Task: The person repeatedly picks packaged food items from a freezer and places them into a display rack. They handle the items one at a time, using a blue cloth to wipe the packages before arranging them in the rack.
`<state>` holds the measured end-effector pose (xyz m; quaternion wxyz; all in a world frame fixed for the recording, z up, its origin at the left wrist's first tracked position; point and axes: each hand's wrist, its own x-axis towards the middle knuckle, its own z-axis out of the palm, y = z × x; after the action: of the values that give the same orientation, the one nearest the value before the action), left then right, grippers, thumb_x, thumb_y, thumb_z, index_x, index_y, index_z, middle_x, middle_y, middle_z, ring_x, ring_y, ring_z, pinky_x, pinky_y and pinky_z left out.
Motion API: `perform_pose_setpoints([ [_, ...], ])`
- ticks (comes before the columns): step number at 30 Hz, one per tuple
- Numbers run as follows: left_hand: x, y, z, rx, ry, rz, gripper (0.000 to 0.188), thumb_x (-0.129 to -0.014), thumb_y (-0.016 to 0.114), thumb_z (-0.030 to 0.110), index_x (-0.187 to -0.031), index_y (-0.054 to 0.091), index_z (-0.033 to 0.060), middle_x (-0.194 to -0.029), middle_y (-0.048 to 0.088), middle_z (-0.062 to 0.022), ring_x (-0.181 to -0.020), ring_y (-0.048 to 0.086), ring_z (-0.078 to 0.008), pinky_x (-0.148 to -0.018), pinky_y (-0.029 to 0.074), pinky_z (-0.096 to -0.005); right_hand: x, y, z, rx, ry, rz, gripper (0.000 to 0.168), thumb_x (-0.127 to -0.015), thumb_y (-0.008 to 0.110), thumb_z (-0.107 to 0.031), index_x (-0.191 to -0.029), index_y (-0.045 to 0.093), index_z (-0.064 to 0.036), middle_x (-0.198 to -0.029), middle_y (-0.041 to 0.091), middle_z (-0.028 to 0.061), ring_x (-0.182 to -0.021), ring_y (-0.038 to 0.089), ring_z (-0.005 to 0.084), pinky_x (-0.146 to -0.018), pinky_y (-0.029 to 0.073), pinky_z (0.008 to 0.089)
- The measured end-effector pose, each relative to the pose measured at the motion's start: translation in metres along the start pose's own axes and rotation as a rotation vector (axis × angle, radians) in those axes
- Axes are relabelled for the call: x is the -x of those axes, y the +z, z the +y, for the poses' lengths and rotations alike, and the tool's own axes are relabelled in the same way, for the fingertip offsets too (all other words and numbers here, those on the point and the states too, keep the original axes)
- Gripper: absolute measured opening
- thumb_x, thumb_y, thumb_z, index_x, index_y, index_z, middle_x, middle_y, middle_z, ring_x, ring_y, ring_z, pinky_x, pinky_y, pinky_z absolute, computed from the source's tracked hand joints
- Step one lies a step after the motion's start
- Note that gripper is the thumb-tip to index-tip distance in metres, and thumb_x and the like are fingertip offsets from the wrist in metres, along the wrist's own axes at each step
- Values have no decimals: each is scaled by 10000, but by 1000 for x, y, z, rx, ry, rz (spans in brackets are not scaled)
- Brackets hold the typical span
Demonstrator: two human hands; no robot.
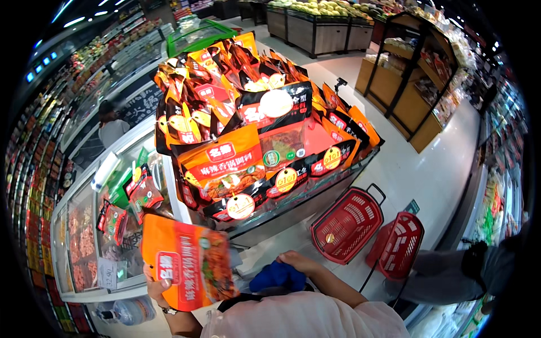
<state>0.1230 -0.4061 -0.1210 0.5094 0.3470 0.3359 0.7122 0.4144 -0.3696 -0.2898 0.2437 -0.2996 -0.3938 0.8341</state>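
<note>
My left hand (pixel 157 287) is closed on the edge of an orange and red seasoning pouch (pixel 186 262), its printed front turned sideways. My right hand (pixel 296 261) grips a bunched blue cloth (pixel 278 276) close to my body. Before me stands a heaped display of similar orange, red and black pouches (pixel 230 158), several with round yellow tags. Left of it, two smaller red and black packs (pixel 113 222) lie on a glass-topped freezer case, near the held pouch.
Two red shopping baskets (pixel 348 226) sit on the floor at the right, beside a person in grey trousers (pixel 439 270). A freezer case (pixel 80 249) with a price card runs along the left. Farther off are a wooden shelf unit (pixel 397 93), a fruit stand (pixel 329 36) and another person (pixel 112 126).
</note>
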Motion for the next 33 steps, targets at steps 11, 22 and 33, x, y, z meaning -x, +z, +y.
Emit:
perform_pose_setpoints([
  [11,-80,235,-51,-531,-128,-1155,238,-663,654,172,-769,545,-11,-561,462,-18,-481,415,-92,-455,312,-255,98,-88,-56,-52,-196,41,696,-708,585,-425,-1219,296,-51,-1171,421,112,-1049,438,228,-882,362,343],
  [22,-237,311,65,-552,540,-785,306,-719,621,127,-973,492,14,-868,565,-27,-778,532,-88,-701,436,-222,27,-82,-365,-7,-937,357,443,-833,451,-280,-1157,336,0,-1088,471,134,-971,501,230,-810,432,353],
  [33,-403,215,63,-859,845,-587,160,-758,576,78,-876,510,-8,-761,577,-31,-680,541,-60,-604,437,-194,-221,-113,-562,480,-828,55,419,-722,496,-134,-1118,393,-46,-1048,488,51,-870,500,119,-761,421,258],
])
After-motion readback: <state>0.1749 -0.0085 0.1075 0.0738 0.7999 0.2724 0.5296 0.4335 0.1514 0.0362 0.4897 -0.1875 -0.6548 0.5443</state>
